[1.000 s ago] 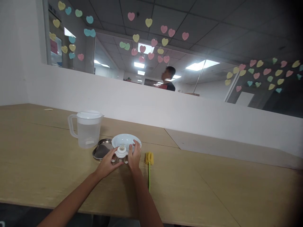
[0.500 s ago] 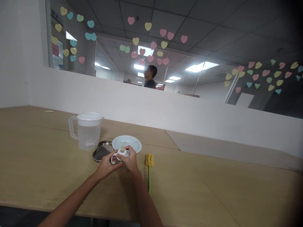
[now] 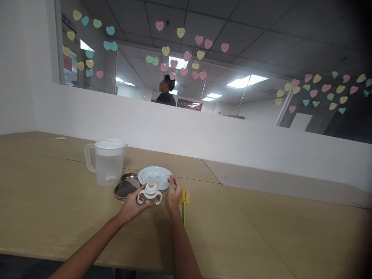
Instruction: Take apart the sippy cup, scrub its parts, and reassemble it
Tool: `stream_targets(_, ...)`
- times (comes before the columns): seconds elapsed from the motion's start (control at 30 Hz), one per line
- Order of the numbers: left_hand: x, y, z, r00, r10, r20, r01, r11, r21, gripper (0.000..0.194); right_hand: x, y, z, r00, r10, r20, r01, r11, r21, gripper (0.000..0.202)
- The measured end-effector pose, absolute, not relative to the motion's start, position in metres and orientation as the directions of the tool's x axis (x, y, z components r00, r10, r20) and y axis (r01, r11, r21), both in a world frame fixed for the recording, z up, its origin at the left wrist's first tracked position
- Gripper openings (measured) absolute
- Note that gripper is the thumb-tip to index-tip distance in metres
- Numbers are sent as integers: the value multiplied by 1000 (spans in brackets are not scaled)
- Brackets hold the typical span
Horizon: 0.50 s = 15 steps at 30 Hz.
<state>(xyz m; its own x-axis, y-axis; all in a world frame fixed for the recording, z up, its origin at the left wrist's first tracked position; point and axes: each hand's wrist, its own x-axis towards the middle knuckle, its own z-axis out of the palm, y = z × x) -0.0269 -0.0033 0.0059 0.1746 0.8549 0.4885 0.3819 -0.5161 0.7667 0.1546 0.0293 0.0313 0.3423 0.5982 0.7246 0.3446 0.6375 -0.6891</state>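
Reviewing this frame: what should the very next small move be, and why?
Probably bring the right hand in to the free handle of the two-handled bottle. The left hand alone grips the bottle, from its other side, while the right hand is beside it, apart from that handle, so a second grip looks close and would likely steady it.

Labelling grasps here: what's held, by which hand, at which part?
Left hand holds the two-handled bottle at its left side, around the handle and lower body there. Right hand is off the bottle and appears empty.
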Motion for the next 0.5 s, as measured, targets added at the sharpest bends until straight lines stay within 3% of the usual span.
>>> stream_targets(0.1, -26, -1, 3, 171, 855, 490, 373, -517, 771, 71, 136, 17, 31, 197, 562, 804, 413, 696, -588, 29)
stream_targets(0.17, -26, 1, 0, 167, 851, 498, 351, -524, 776, 67, 120, 9, 31, -39, 482, 875, 526, 755, -392, 31)
stream_targets(0.23, -27, 3, -2, 165, 840, 517, 347, -540, 767, 64, 108, 5, 31, -91, 440, 893, 609, 734, -300, 33)
stream_targets(0.33, -27, 3, -2, 163, 837, 523, 371, -543, 753, 63, 105, 4, 33, -28, 414, 910, 643, 704, -300, 32)
stream_targets(0.5, -26, -2, 6, 173, 850, 498, 379, -524, 763, 70, 112, 4, 38, 158, 396, 905, 553, 724, -413, 33)
